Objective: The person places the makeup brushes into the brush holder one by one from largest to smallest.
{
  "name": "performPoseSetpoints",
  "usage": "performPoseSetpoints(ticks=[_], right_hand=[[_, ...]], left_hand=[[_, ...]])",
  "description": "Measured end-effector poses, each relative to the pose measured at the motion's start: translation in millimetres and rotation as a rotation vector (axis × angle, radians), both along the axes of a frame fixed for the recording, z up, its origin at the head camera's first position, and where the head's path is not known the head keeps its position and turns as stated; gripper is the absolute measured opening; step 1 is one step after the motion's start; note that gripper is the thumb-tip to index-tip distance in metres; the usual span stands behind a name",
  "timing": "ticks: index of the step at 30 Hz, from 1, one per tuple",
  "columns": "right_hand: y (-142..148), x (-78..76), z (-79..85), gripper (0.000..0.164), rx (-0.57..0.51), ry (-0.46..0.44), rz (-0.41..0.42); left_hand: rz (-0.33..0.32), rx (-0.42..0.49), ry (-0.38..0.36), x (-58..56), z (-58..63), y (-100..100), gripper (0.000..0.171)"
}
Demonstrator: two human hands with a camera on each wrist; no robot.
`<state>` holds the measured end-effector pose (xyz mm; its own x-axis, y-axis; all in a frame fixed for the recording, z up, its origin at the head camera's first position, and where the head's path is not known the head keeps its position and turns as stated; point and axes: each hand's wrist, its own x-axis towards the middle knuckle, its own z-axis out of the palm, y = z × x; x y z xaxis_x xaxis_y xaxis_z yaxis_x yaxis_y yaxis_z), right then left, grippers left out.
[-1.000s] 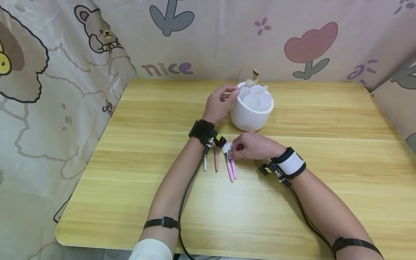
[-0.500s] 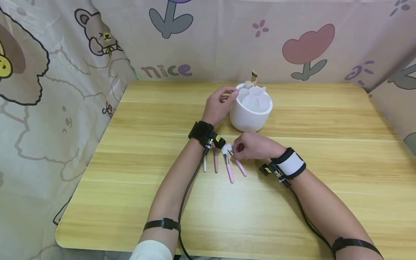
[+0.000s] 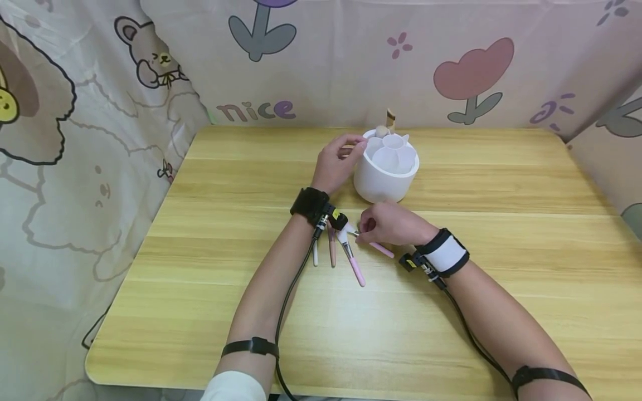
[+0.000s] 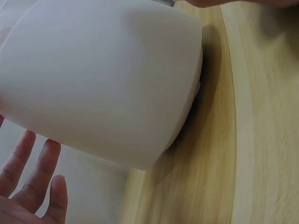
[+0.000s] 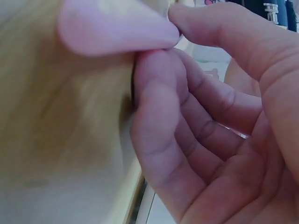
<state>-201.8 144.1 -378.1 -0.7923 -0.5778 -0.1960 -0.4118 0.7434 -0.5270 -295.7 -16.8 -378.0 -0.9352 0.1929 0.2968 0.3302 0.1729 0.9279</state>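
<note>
A white round holder (image 3: 383,184) with an inner divider stands towards the table's far edge. Beside it, my left hand (image 3: 337,161) holds the rim at its left side with thumb and forefinger; the other fingers (image 4: 35,182) lie loosely spread in the left wrist view. My right hand (image 3: 398,224) pinches a pink-handled makeup brush (image 3: 383,250) just in front of the holder, its handle pointing right. A second pink-handled makeup brush (image 3: 357,272) lies to the left of that hand. The right wrist view shows the pink handle end (image 5: 107,28) close up.
Left of the pink brushes lie a brown-pink brush (image 3: 332,250) and a white-handled one (image 3: 315,257), both partly hidden by the left wrist camera (image 3: 338,219). A round beige tip (image 3: 382,131) pokes out of the holder. Patterned cloth (image 3: 336,67) hangs behind the wooden table (image 3: 200,278).
The pinched brush has swung its handle up and to the right, away from the other pink brush. That brush's handle end has shifted slightly right. My left hand keeps its place.
</note>
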Motion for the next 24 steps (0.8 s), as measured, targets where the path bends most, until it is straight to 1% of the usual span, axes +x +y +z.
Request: performPoseSetpoints(ticks=[6, 9, 14, 20, 24], right_hand=[[0.9, 0.8, 1.0, 0.002, 0.007, 0.034, -0.003], [1.7, 1.4, 1.6, 0.005, 0.0, 0.039, -0.012], [3.7, 2.4, 3.5, 0.007, -0.037, 0.089, -0.011], [5.1, 2.5, 7.1, 0.006, -0.093, 0.123, -0.041], [5.7, 2.2, 12.9, 0.005, -0.126, 0.167, -0.05]], left_hand=[[0.005, 0.004, -0.004, 1.5, 1.3, 1.6, 0.026], [0.008, -0.002, -0.001, 2.1, 1.2, 2.6, 0.026], [0.013, -0.018, 0.014, 2.5, -0.3, 3.6, 0.027], [0.017, -0.023, 0.035, 3.1, -0.8, 3.5, 0.029], [0.013, -0.021, 0.038, 3.3, -0.3, 3.2, 0.029]])
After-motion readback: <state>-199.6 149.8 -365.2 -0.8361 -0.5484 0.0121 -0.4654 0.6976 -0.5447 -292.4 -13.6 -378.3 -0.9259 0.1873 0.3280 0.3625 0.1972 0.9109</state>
